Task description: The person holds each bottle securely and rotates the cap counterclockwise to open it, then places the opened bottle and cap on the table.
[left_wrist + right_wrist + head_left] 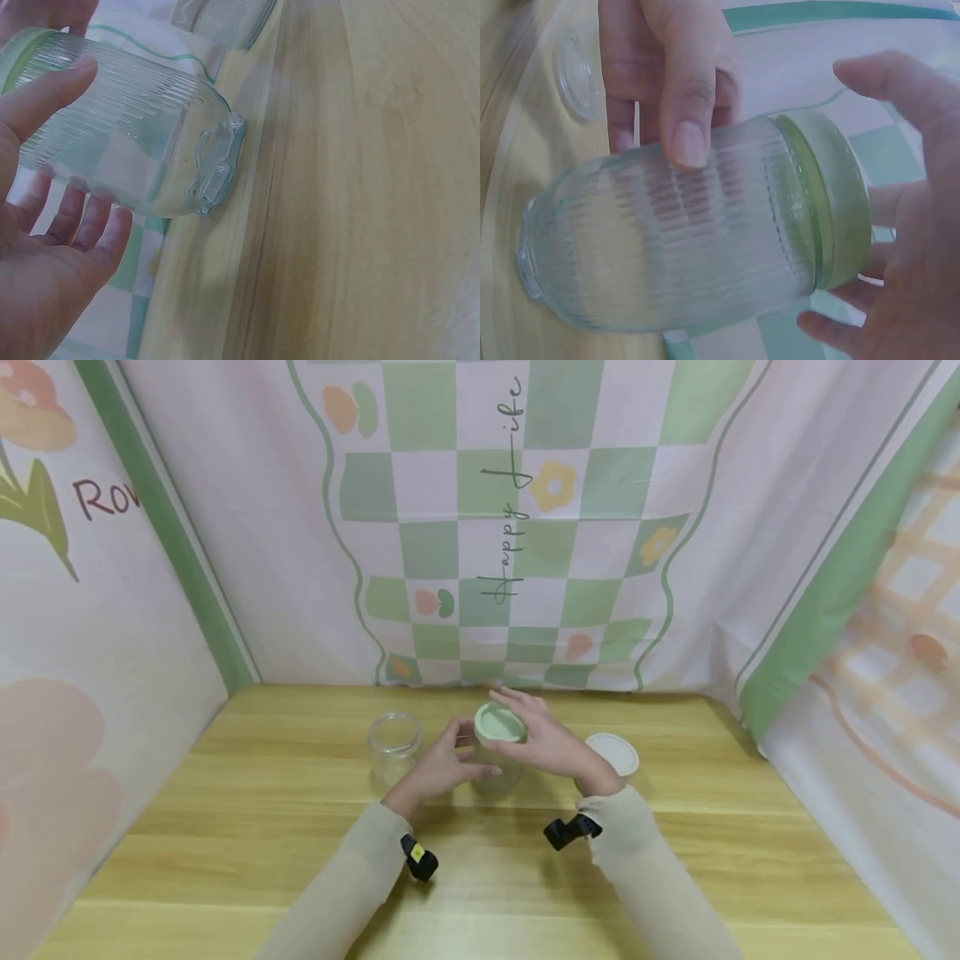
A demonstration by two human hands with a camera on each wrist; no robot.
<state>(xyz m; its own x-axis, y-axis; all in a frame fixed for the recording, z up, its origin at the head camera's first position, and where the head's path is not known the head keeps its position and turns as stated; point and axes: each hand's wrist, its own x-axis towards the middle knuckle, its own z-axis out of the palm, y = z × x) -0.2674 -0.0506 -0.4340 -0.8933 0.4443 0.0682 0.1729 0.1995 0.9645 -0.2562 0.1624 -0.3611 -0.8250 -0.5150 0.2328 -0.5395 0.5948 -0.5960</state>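
A ribbed clear glass jar stands in front of me with a pale green lid on its mouth. My left hand holds the jar from its left side. In the left wrist view the thumb lies across the ribbed glass, and the other fingertips meet the opposite side. Around the lid is my right hand, its fingers spread. The right wrist view has some of its fingers behind the green lid, while the thumb stands off from it.
To the left of the hands is a second clear glass jar, its mouth uncovered. A white round lid lies by the right wrist. The wooden table ends at a checkered cloth backdrop, with cloth on both sides.
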